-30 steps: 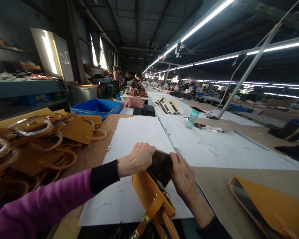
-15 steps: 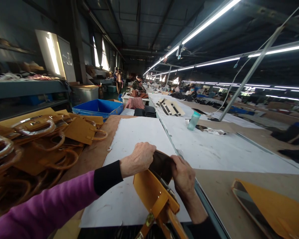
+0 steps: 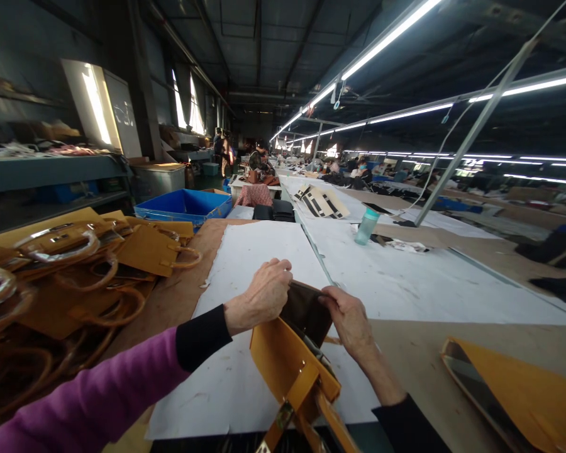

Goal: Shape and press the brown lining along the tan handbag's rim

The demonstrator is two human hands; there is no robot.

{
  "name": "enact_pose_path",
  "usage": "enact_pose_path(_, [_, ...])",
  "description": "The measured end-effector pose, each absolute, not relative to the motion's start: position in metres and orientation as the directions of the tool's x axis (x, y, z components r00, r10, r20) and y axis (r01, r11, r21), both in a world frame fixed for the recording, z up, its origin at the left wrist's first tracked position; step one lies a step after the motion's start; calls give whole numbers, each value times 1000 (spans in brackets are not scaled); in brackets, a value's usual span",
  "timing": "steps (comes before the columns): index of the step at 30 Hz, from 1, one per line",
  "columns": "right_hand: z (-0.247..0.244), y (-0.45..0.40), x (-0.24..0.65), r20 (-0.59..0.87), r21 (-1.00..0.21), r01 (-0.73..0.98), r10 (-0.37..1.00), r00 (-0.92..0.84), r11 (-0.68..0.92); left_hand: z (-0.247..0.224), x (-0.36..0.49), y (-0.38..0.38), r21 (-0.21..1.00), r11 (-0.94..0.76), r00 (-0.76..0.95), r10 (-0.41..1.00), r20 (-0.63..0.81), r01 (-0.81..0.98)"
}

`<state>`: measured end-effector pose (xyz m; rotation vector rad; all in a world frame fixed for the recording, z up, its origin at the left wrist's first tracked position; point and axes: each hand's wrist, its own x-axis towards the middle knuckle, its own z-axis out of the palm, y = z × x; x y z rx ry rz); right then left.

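Observation:
A mustard-yellow handbag (image 3: 283, 362) with a dark brown lining stands tilted at the near edge of the table, its handle and straps hanging toward me. My left hand (image 3: 267, 289) is closed on the top corner of the bag's far panel. My right hand (image 3: 349, 314) pinches the opposite end of that same rim between thumb and fingers. Between the two hands the dark lining (image 3: 306, 311) shows, with the bag's mouth spread. What lies deeper inside the bag is hidden.
Several similar yellow bags (image 3: 144, 248) are heaped on the left, with a blue bin (image 3: 183, 204) behind them. White paper (image 3: 273, 245) covers the table ahead. Another yellow bag piece (image 3: 514, 390) lies at right. A teal bottle (image 3: 366, 226) stands farther back; people work in the distance.
My right hand has shifted up along the rim of the handbag, and its forearm has swung outward to the right. My left hand has risen slightly, still gripping the bag.

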<state>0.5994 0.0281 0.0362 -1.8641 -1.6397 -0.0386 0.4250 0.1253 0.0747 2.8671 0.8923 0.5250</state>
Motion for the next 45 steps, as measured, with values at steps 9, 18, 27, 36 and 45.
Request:
enact_pose_path(9, [29,18,588,579,146,985,815,-12,-88,85,424,119,215,-745,731,665,157,632])
enact_pose_path(18, [19,34,580,663,194,963,749,11,-185,90,427,114,161,-694,678,720,151,702])
enact_pose_path(27, [21,37,584,615,-78,992,778,129,-102,90,424,113,168,-741,716,672,189,650])
enact_pose_path(36, [33,42,593,524,-338,940,838,152,41,89,424,119,254,-722,702,689,181,643])
enact_pose_path(45, [51,42,581,496,-21,1000,869,1,11,89,424,119,288,-688,665,723,187,667])
